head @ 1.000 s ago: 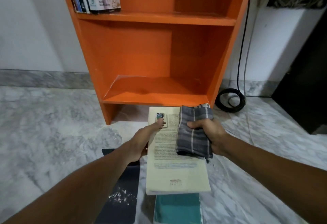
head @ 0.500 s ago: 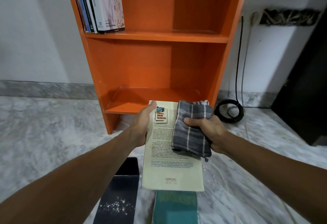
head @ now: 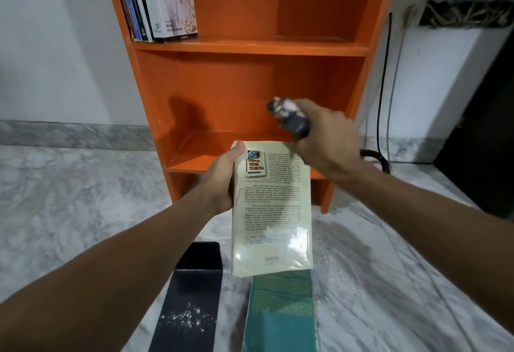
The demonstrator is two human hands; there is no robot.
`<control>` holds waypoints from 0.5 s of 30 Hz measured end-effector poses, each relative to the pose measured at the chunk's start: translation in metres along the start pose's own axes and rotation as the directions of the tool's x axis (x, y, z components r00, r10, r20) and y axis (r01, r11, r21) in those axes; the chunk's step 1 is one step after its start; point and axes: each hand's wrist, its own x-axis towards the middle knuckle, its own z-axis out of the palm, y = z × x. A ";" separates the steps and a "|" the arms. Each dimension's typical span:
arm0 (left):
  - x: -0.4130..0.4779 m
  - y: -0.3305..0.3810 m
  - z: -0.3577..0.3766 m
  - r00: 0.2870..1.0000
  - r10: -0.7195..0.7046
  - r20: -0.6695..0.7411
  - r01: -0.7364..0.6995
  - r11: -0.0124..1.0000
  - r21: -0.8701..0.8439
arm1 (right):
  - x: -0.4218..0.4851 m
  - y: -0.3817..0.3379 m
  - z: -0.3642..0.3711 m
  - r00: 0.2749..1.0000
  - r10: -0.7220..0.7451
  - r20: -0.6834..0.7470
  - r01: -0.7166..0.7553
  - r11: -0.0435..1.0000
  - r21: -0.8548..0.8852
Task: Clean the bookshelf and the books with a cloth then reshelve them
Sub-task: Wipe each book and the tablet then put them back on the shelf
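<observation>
At frame centre, the left hand (head: 222,182) grips the cream book (head: 274,209) by its left edge. Up and right, the right hand (head: 325,137) clutches the bunched cloth (head: 289,116), clear of the cover.

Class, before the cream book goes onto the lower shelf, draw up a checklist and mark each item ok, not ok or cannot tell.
1. Left hand has a grip on the cream book: ok.
2. Right hand holds the cloth off the book: ok.
3. Lower shelf has room: ok.
4. Cream book's cover wiped clean: cannot tell.
5. Black book on the floor dust-free: not ok, white specks.
</observation>
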 end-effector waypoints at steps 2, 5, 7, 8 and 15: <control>0.001 0.002 0.005 0.999 0.001 0.044 0.001 0.999 -0.037 | -0.025 -0.016 0.019 0.972 -0.113 0.205 0.137 0.985 -0.107; -0.001 0.003 0.000 1.000 0.011 0.011 -0.010 0.999 -0.053 | -0.097 -0.019 0.051 0.894 -0.331 0.302 0.382 0.915 -0.127; -0.002 0.003 -0.012 0.999 0.025 -0.024 -0.026 0.998 -0.066 | -0.147 -0.002 0.063 0.766 -0.543 0.345 0.572 0.820 0.023; -0.002 0.003 -0.019 0.999 0.029 -0.035 -0.031 0.997 -0.071 | -0.167 0.003 0.063 0.645 -0.643 0.413 0.657 0.742 0.131; -0.004 0.004 -0.031 0.999 0.012 -0.035 -0.015 0.996 -0.087 | -0.084 0.001 0.025 0.931 -0.338 0.137 0.289 0.913 0.289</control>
